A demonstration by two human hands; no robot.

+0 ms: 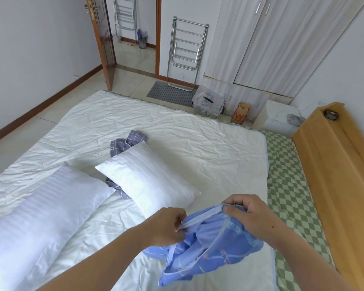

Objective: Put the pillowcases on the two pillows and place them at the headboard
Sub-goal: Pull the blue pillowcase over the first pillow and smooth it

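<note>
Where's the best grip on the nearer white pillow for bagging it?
Take the nearer white pillow by its short end closest to the hands, coming from the camera side. That corner points at the blue pillowcase, held at its hem by the left hand and right hand.

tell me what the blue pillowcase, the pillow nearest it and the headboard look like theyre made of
Blue pillowcase: thin woven cloth, likely cotton; it crumples and drapes limply from both hands.
Nearer pillow: white fabric with a faint satin stripe and slight sheen, puffed by soft filling.
Headboard: light wood or wood-look board, smooth matte; which one I cannot tell.
</note>
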